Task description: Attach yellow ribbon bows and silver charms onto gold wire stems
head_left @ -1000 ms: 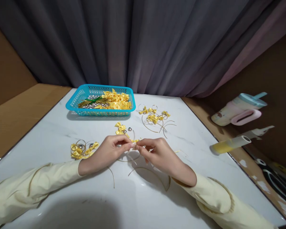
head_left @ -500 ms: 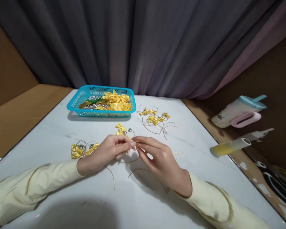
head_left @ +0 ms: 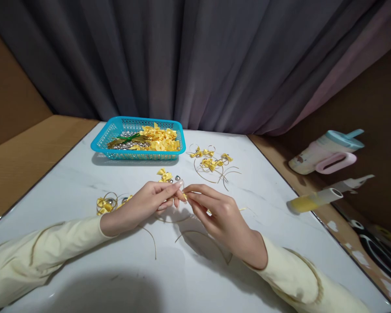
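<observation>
My left hand (head_left: 154, 201) and my right hand (head_left: 220, 213) meet over the middle of the table, fingertips pinched close together. A small piece of yellow ribbon (head_left: 184, 196) shows between them, at the tips of my right fingers; most of it is hidden. By my left thumb and finger a thin gold cord (head_left: 183, 184) curves up. Just beyond my hands lie yellow ribbon bows (head_left: 164, 175) and a silver bell-like bead (head_left: 177, 178). Loose gold cords (head_left: 195, 231) lie on the tabletop below my hands.
A blue basket (head_left: 138, 152) at the back holds yellow bows, silver beads and gold-green ties. Corded bows (head_left: 210, 164) lie behind my right hand, more bows (head_left: 104, 205) beside my left forearm. At right are a lidded cup (head_left: 319, 150), a glue bottle (head_left: 316, 201) and scissors (head_left: 378, 252).
My left thumb has straightened and lifted, and my right hand has shifted slightly right. The yellow ribbon piece now shows between the fingertips.
</observation>
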### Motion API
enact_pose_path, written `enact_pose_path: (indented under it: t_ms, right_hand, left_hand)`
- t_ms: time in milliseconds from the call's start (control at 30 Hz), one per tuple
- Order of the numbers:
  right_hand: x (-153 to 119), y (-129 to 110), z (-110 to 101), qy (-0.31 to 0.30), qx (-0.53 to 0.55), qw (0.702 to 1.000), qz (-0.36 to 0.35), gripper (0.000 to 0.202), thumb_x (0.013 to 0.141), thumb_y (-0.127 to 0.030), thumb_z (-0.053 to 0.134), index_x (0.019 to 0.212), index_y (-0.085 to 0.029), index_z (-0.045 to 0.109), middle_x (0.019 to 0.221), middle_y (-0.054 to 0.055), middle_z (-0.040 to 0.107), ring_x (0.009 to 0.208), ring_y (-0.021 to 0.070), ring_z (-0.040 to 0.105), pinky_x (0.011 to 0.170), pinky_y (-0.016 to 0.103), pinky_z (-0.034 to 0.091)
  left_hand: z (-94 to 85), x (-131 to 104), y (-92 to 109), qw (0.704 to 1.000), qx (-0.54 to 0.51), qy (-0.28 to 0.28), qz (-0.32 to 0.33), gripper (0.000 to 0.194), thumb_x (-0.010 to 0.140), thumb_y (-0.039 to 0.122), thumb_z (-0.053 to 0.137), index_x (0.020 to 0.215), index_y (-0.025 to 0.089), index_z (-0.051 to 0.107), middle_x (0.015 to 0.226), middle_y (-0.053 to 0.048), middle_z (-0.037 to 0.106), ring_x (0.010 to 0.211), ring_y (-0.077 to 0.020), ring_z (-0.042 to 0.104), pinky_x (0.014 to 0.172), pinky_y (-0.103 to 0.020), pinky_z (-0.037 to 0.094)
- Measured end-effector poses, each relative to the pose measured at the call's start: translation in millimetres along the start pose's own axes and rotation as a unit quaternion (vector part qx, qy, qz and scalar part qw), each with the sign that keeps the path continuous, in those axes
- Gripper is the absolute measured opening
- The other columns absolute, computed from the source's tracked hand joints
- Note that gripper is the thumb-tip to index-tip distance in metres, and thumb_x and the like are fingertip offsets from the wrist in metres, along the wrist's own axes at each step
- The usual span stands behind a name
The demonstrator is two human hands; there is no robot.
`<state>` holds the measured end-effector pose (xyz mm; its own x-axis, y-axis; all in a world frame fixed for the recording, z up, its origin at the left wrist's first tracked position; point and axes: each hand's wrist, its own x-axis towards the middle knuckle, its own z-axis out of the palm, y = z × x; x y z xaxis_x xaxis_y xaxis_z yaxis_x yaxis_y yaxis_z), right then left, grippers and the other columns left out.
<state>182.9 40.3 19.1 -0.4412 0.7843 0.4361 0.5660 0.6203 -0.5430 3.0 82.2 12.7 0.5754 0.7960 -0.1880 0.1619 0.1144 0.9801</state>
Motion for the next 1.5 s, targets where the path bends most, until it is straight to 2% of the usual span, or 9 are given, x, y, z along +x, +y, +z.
enact_pose_path:
  t_ms: [167, 367, 467, 567, 800, 933, 1067, 1267, 1500]
  right_hand:
    - [0.1, -0.8, -1.3, -0.019, -0.021, 0.999, 0.021, 0.024, 0.088, -0.008, 0.041, 0.096, -0.012, 0.063, 0.101, 0.009, 0.064, 0.084, 0.0154, 0.061, 0.070, 0.027, 0.050]
    - [-0.1, -1.4, -0.7, -0.017, -0.020, 0.999, 0.045, 0.022, 0.087, -0.011, 0.042, 0.091, -0.014, 0.064, 0.100, 0.008, 0.064, 0.079, 0.0136, 0.061, 0.060, 0.023, 0.047]
    - [0.0, -0.3, 0.1, -0.021, -0.017, 0.998, 0.055, 0.021, 0.086, -0.012, 0.044, 0.090, -0.014, 0.064, 0.100, 0.007, 0.065, 0.079, 0.0134, 0.061, 0.060, 0.022, 0.046]
    - [1.0, 1.4, 1.1, -0.028, -0.004, 0.997, 0.068, 0.019, 0.085, -0.014, 0.046, 0.090, -0.015, 0.064, 0.099, 0.007, 0.066, 0.079, 0.0133, 0.061, 0.063, 0.022, 0.045]
    - [5.0, 4.9, -0.8, -0.081, 0.084, 0.972, 0.203, 0.021, 0.086, -0.029, 0.051, 0.084, -0.016, 0.068, 0.067, 0.000, 0.065, 0.054, 0.0082, 0.048, 0.052, 0.019, 0.037]
    - [6.3, 5.4, -3.4, -0.084, 0.113, 0.970, 0.199, 0.023, 0.086, -0.026, 0.050, 0.075, -0.014, 0.067, 0.053, -0.003, 0.051, 0.049, 0.0064, 0.036, 0.048, 0.018, 0.031]
    - [6.1, 4.6, -7.6, -0.094, 0.043, 0.981, 0.164, 0.027, 0.087, -0.019, 0.047, 0.063, -0.014, 0.060, 0.049, -0.005, 0.034, 0.048, 0.0069, 0.024, 0.046, 0.019, 0.025]
    - [0.7, 0.7, -8.1, -0.132, -0.077, 0.981, 0.121, 0.022, 0.080, -0.005, 0.041, 0.066, -0.016, 0.054, 0.053, -0.003, 0.044, 0.047, 0.0081, 0.028, 0.049, 0.021, 0.026]
    - [-2.8, -3.6, 3.5, -0.126, -0.019, 0.980, 0.155, 0.031, 0.093, -0.024, 0.035, 0.069, -0.015, 0.054, 0.059, 0.004, 0.059, 0.048, 0.0107, 0.048, 0.053, 0.023, 0.034]
  left_hand:
    - [-0.7, -4.3, 3.5, 0.987, 0.144, 0.054, 0.054, 0.037, 0.090, 0.044, 0.040, 0.076, 0.014, 0.059, 0.064, 0.003, 0.047, 0.057, -0.0095, 0.038, 0.053, -0.022, 0.029]
    - [-2.1, -3.5, 4.1, 0.982, 0.172, 0.026, 0.066, 0.033, 0.088, 0.041, 0.045, 0.072, 0.015, 0.057, 0.066, 0.003, 0.051, 0.061, -0.0111, 0.043, 0.057, -0.022, 0.033]
    - [-2.4, -1.5, 3.4, 0.989, 0.139, -0.018, 0.039, 0.030, 0.086, 0.040, 0.049, 0.072, 0.015, 0.059, 0.063, 0.003, 0.049, 0.058, -0.0098, 0.041, 0.053, -0.021, 0.032]
    - [-2.1, -2.7, 2.1, 0.997, 0.036, -0.070, -0.016, 0.028, 0.086, 0.041, 0.051, 0.076, 0.016, 0.058, 0.050, 0.008, 0.030, 0.045, -0.0068, 0.025, 0.043, -0.020, 0.022]
    - [-2.2, -7.1, 3.1, 0.975, -0.164, -0.127, -0.084, 0.023, 0.085, 0.034, 0.057, 0.096, 0.014, 0.060, 0.050, 0.010, 0.016, 0.045, -0.0059, 0.009, 0.039, -0.018, 0.012]
    - [-3.2, -6.2, 2.8, 0.967, -0.204, -0.125, -0.092, 0.024, 0.085, 0.032, 0.057, 0.099, 0.013, 0.062, 0.051, 0.010, 0.016, 0.045, -0.0055, 0.006, 0.037, -0.018, 0.008]
    - [-2.7, -6.0, 2.5, 0.963, -0.225, -0.120, -0.088, 0.024, 0.085, 0.030, 0.057, 0.099, 0.012, 0.063, 0.052, 0.010, 0.015, 0.045, -0.0053, 0.005, 0.037, -0.017, 0.007]
    - [-1.0, -7.5, 3.8, 0.957, -0.247, -0.110, -0.104, 0.024, 0.084, 0.031, 0.059, 0.096, 0.011, 0.065, 0.052, 0.010, 0.012, 0.047, -0.0061, 0.003, 0.038, -0.017, 0.006]
    - [5.2, -11.5, 1.7, 0.977, -0.190, -0.073, -0.067, 0.027, 0.085, 0.033, 0.057, 0.101, 0.013, 0.066, 0.052, 0.009, 0.020, 0.046, -0.0058, 0.009, 0.039, -0.020, 0.010]
